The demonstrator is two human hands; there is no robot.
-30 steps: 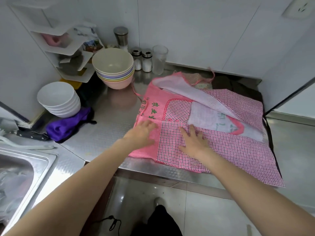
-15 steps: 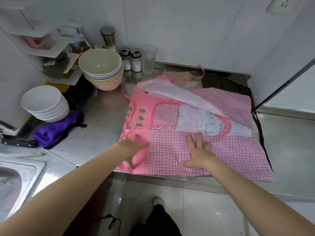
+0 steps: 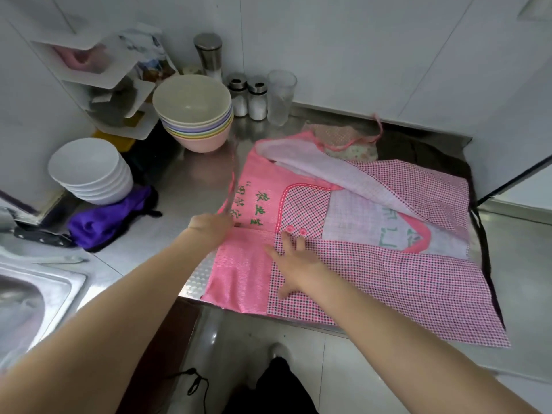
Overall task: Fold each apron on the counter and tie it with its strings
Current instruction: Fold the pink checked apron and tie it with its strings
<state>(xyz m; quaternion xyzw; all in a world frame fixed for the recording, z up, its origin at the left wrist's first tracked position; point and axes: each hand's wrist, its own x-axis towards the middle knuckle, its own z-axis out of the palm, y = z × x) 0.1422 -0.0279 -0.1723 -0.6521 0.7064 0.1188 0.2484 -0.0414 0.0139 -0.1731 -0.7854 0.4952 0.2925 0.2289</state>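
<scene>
1. Flat and spread, the fingers of the right hand, pressing the checked front of the pink apron near two small pink buttons, probably to pin the fold line so the cloth does not slide on the metal.
2. Curled at the apron's left edge, the left hand, fingers hidden under the knuckles; pinching the pink string that rises from it, or only the hem, cannot tell.
3. Partly folded already, judging by the lie: right side turned over to show the pale lining, near hem hanging past the counter's front edge, green embroidered characters facing up on the left panel.
4. Behind it, a second floral cloth with a pink cord, possibly another apron waiting, and a dark cloth beside that.
5. Stainless counter with an embossed texture, set in a white corner, slippery enough to explain the pinning hand.
6. Further left: stacked pastel bowls, stacked white bowls, a purple cloth, shakers, a glass, a corner shelf.
7. Nearest left, a sink; below, pale floor tiles.
</scene>
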